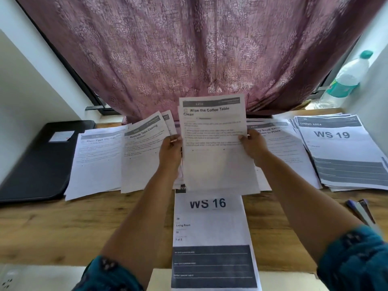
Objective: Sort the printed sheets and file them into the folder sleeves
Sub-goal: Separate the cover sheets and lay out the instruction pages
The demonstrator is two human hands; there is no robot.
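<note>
White "Wipe the Coffee Table" sheet [214, 143] is pinched upright between left hand [170, 151] and right hand [254, 147], probably to read its heading before sorting.

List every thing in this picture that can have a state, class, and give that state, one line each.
Left hand: grips the held sheets' left edge.
Right hand: grips their right edge.
"Wipe the Coffee Table Clean" sheet: held up, facing the camera.
WS 16 sheet: flat on the table.
WS 19 stack: lying fanned.
Black folder: closed, flat.
Water bottle: capped, upright.
</note>
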